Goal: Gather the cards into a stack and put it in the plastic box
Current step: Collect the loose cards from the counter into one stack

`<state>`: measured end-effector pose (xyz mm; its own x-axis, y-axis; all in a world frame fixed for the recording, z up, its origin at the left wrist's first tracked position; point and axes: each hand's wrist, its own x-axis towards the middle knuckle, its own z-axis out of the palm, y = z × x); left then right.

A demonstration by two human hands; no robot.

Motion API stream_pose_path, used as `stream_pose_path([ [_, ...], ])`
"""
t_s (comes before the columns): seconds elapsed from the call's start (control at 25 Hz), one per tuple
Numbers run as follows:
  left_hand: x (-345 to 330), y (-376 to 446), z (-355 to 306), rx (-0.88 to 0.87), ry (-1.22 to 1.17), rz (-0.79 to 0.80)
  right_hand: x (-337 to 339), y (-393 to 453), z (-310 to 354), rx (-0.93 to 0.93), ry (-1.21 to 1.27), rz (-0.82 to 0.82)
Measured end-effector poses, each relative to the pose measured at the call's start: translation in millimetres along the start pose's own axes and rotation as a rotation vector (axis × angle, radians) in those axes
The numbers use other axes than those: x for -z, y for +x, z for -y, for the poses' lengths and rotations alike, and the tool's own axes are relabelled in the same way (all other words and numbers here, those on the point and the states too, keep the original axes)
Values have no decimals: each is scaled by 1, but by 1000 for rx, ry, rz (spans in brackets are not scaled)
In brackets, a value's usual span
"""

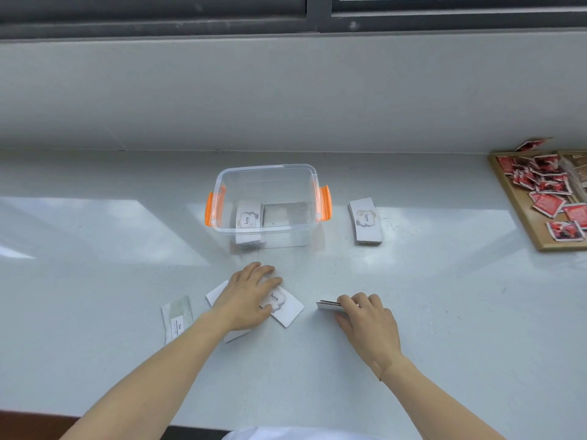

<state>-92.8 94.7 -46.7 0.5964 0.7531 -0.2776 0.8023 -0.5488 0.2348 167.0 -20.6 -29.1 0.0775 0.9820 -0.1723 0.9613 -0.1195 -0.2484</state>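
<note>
A clear plastic box (pixel 222 182) with orange handles stands on the white counter and holds a stack of white "love" cards (pixel 248 217) in its left half. My left hand (pixel 246 296) lies flat on several loose white cards (pixel 286 308) spread in front of the box. My right hand (pixel 365 315) grips a small stack of cards (pixel 327 304) by its edge, low over the counter. Another card stack (pixel 365 220) rests to the right of the box. A greenish card (pixel 178 317) lies left of my left hand.
A wooden tray (pixel 521 211) with several red and white packets sits at the far right. A raised ledge and a window frame run behind the box. The counter's front edge is near my forearms.
</note>
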Motion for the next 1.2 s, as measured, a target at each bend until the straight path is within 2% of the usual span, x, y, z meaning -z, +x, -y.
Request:
stream_pose_path([
  [0.28,14,6,4,117,-133,-19,0,-2,-2,28,-2,-45],
  [0.44,18,7,-18,144,-294,-189,0,-2,-5,94,2,-102],
  [0.56,7,6,-47,104,-332,-282,-3,-2,-7,52,45,-81],
  [0.68,-5,5,-75,29,-424,-235,-7,-2,-9,24,107,-88],
  [0.8,-9,6,-94,-39,-564,-119,-9,-1,-7,26,105,-105],
  [0.92,-11,6,-109,-48,-608,-7,-11,-1,-5,26,72,-135],
  [1.2,-19,15,-140,-41,-615,2,-14,2,-1,13,-56,-142],
])
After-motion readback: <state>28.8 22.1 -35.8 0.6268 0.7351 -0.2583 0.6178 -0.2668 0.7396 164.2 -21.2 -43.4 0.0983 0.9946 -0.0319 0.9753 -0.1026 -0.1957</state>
